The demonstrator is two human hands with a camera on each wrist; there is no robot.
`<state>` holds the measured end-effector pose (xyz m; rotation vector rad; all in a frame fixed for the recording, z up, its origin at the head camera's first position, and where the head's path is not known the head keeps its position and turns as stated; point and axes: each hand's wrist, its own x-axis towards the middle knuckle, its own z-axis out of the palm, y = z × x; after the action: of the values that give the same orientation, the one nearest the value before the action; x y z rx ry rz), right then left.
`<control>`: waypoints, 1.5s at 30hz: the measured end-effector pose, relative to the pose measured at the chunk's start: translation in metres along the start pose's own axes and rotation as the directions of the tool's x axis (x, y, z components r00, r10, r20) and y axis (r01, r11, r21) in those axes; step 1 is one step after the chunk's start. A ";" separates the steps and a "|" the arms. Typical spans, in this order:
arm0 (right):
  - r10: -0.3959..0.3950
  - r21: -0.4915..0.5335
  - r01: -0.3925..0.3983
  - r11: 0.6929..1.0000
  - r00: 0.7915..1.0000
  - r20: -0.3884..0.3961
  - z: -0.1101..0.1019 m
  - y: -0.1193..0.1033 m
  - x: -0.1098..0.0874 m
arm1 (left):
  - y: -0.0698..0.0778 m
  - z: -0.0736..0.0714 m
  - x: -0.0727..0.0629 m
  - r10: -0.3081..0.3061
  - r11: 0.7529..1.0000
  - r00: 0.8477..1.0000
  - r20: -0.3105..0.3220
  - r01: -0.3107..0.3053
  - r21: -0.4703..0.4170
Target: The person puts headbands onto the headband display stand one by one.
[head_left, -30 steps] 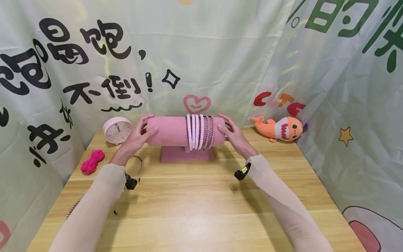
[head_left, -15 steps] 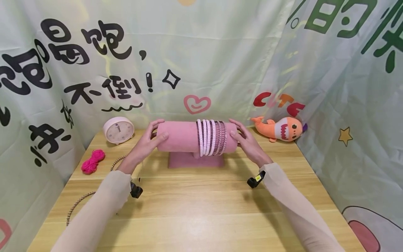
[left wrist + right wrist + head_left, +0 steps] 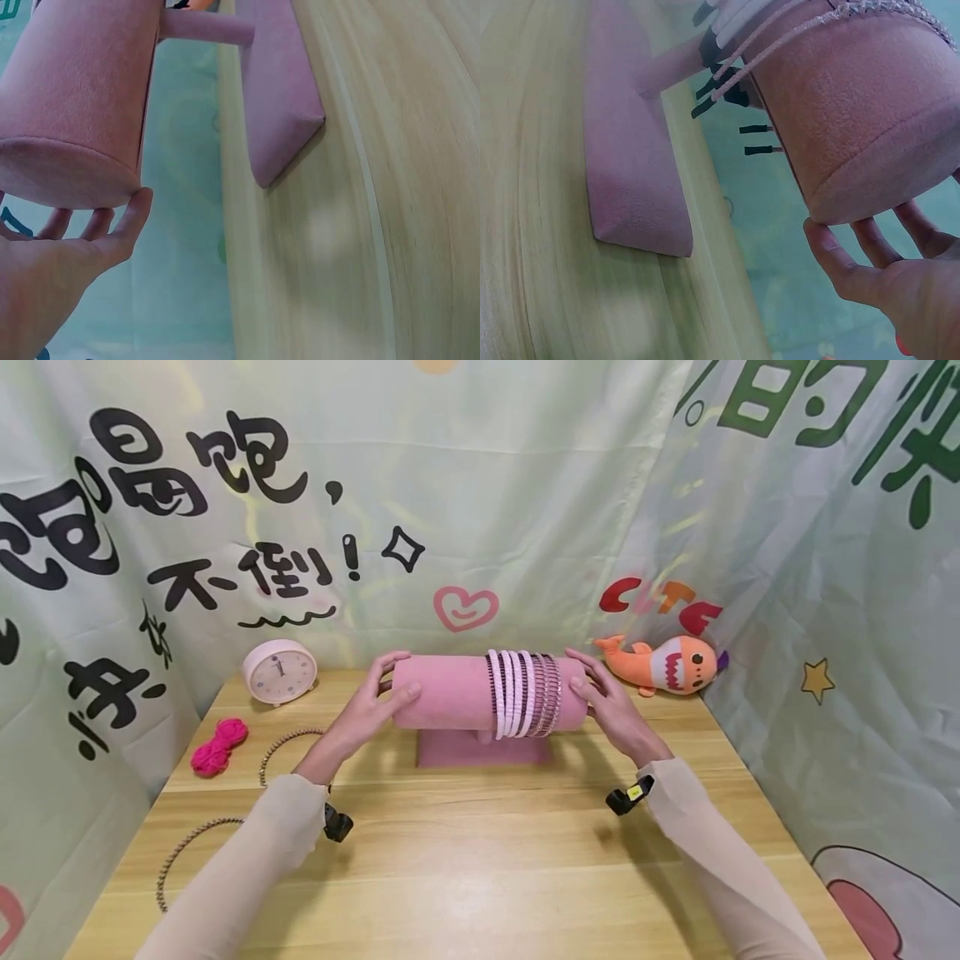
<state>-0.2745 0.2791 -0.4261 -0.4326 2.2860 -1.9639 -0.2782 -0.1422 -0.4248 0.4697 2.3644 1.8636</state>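
Note:
A pink velvety headband stand, a horizontal roll on a flat base, is held at both ends. My left hand grips its left end, thumb in front and fingers reaching behind. At the right end, my right hand holds it the same way. Several headbands, white, pink and glittery, sit side by side on the right half of the roll. The right wrist view shows their dark end tips hanging below it. In the left wrist view, fingertips touch the round end face of the roll.
Two brown braided headbands, one farther back and one nearer, lie on the wooden table at left, partly behind my left arm. A pink yarn bundle, a round clock and an orange plush shark stand towards the back.
Both hands have shifted the headband stand to the right and nearer to me, the headbands riding along on it. More of the brown headbands shows as the left arm moves right.

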 end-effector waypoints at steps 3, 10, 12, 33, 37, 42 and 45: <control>0.002 0.007 -0.002 1.000 1.000 0.009 -0.003 0.000 -0.001 | 0.002 0.003 -0.001 0.000 1.000 1.000 0.002 0.000 0.000; 0.031 -0.005 -0.031 1.000 0.999 0.020 -0.006 0.001 -0.002 | 0.002 0.006 -0.001 0.001 1.000 1.000 0.011 -0.001 -0.010; 0.034 -0.010 -0.034 0.999 0.999 0.024 -0.007 0.002 -0.002 | 0.002 0.007 -0.001 0.000 1.000 1.000 0.012 0.000 -0.011; 0.031 0.057 -0.033 0.998 0.999 0.043 -0.008 0.008 -0.002 | -0.014 -0.010 -0.003 0.078 0.993 0.996 0.031 -0.075 -0.091; 0.035 0.061 -0.037 0.997 0.998 0.046 -0.007 0.010 -0.001 | -0.021 -0.030 -0.007 0.074 0.996 0.997 0.008 -0.073 -0.052; 0.033 0.058 -0.036 0.998 0.998 0.047 -0.007 0.010 -0.001 | -0.029 -0.060 -0.015 0.044 0.996 0.999 -0.024 -0.042 0.079; 0.027 0.056 -0.029 0.998 0.999 0.043 -0.007 0.010 -0.001 | -0.031 -0.079 -0.023 0.010 0.991 1.000 -0.024 -0.006 0.135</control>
<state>-0.2769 0.2877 -0.4348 -0.4301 2.1926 -1.9815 -0.2829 -0.2292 -0.4376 0.4712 2.5198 1.7296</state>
